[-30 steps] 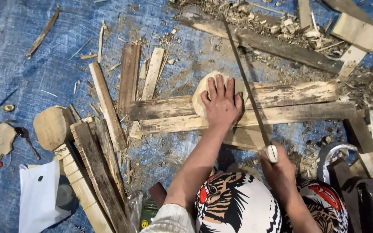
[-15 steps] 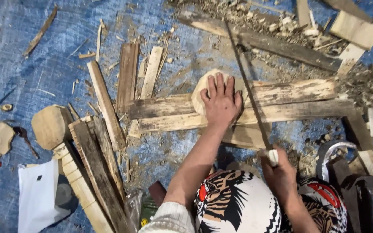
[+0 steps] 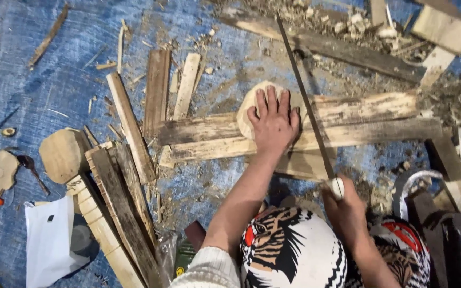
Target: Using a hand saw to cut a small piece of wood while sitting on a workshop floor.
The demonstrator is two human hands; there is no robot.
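A rounded pale wood piece [image 3: 252,104] is pressed down by the left hand [image 3: 273,125], which is laid flat on it with the fingers spread and straight, so nothing is gripped. The wood piece is supported on two long weathered planks [image 3: 374,120] lying side by side across the blue tarp [image 3: 38,90], near the middle of the tarp. The right hand [image 3: 345,205] is closed around the pale handle end of a long thin blade [image 3: 305,101], which is directed away from the person, just beside the left hand, and crosses both planks. Towards the left edge of the tarp a second rounded wood block [image 3: 62,154] and a white plastic bag [image 3: 49,240] are seen, and loose dark slats [image 3: 124,213] are piled near the lower edge
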